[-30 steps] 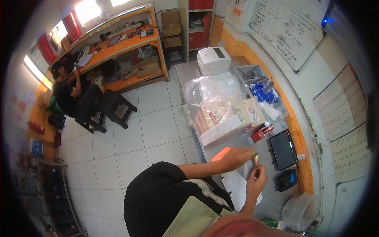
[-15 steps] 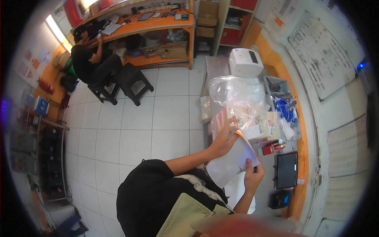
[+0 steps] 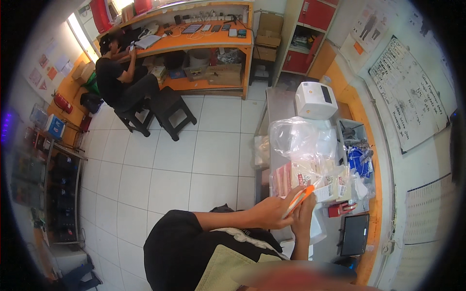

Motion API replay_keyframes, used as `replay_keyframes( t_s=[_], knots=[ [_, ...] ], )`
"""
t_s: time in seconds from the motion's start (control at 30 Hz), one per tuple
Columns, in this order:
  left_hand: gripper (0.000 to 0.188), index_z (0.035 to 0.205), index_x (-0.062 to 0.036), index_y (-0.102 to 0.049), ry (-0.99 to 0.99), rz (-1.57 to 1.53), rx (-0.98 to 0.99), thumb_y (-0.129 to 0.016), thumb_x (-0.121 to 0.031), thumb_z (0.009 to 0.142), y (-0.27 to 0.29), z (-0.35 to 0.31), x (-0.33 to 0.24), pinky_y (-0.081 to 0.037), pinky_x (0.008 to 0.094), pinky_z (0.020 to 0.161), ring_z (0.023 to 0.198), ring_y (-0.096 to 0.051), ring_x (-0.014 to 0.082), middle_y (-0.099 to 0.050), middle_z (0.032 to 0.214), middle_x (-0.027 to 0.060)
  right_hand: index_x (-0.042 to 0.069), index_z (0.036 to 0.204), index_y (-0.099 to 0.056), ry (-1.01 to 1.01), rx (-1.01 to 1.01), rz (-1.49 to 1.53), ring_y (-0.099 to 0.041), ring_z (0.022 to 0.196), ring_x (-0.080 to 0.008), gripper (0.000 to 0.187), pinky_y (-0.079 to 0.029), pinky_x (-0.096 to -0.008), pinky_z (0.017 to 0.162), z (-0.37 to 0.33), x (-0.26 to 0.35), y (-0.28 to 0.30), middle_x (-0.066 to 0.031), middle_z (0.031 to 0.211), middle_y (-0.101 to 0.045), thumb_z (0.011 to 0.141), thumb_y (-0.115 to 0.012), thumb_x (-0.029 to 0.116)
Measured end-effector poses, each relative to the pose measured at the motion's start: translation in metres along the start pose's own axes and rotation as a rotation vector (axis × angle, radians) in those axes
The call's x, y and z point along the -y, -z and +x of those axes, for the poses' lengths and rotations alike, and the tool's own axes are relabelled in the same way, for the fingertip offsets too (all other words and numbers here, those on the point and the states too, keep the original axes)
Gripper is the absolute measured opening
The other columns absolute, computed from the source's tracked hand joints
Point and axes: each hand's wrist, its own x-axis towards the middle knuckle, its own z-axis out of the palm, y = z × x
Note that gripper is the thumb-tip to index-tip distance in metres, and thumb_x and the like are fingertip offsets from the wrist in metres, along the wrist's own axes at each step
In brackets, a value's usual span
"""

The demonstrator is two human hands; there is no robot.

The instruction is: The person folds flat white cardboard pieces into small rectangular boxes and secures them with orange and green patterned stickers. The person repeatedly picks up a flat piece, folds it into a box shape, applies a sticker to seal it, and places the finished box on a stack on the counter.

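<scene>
Over the near end of a metal table [image 3: 284, 103], both my hands are closed on a thin orange and white sheet [image 3: 305, 196]. It is tipped so that mostly its orange side and a pale edge show. My left hand [image 3: 277, 211] grips it from the left, and my right hand [image 3: 304, 213] holds it close alongside. Whether it is paper or a flat packet I cannot make out. Just beyond it lie cream-coloured packs in clear plastic [image 3: 303, 170]. A white item [image 3: 318, 227] lies behind my right wrist, partly hidden.
A white label printer [image 3: 315, 100] stands at the table's far end, before clear plastic bags [image 3: 293, 137]. Along the right are a grey bin [image 3: 353, 128], a red object [image 3: 340, 209] and a dark screen [image 3: 354, 235]. Another person [image 3: 121, 77] sits by an orange workbench [image 3: 184, 35], beside a black stool [image 3: 172, 111].
The sheet has turned from its broad white face to its orange side. My hands have come closer together and lower in view. The view itself has shifted slightly.
</scene>
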Motion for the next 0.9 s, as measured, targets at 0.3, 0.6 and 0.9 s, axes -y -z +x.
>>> replay_keyframes(
  t_s=[0.3,0.6,0.9],
  knots=[
    [0.060,0.142,-0.0126,-0.037,-0.120,-0.025,0.143,-0.052,-0.008,0.084,0.011,0.028,0.035,-0.045,0.0516,0.064,0.064,-0.059,0.0438,-0.058,0.066,0.0213,-0.002,0.097,-0.062,-0.403,0.053,0.439,-0.062,0.080,-0.0077,0.004,-0.049,-0.0255,0.072,0.011,-0.025,0.016,-0.0033,0.084,-0.068,0.094,-0.062,0.000],
    [0.026,0.124,-0.0098,-0.047,-0.391,-0.023,0.055,-0.051,-0.016,0.098,-0.001,0.052,0.048,-0.045,0.0537,0.073,0.080,-0.063,0.0449,-0.062,0.085,0.0250,-0.002,0.095,-0.065,-0.494,0.120,0.475,-0.055,0.074,-0.0086,0.010,-0.045,-0.0261,0.069,0.029,-0.028,0.043,-0.0025,0.080,-0.064,0.094,-0.064,0.008],
    [0.020,0.102,-0.0076,-0.063,-0.788,0.176,-0.583,-0.073,-0.015,0.087,0.008,0.086,-0.010,-0.050,0.0402,0.064,0.067,-0.061,0.0327,-0.066,0.084,0.0138,0.004,0.108,-0.058,-0.514,-0.165,0.317,-0.048,0.088,-0.0066,0.019,-0.040,-0.0235,0.078,0.010,-0.030,0.081,0.0001,0.095,-0.055,0.106,-0.048,0.021]
  ],
)
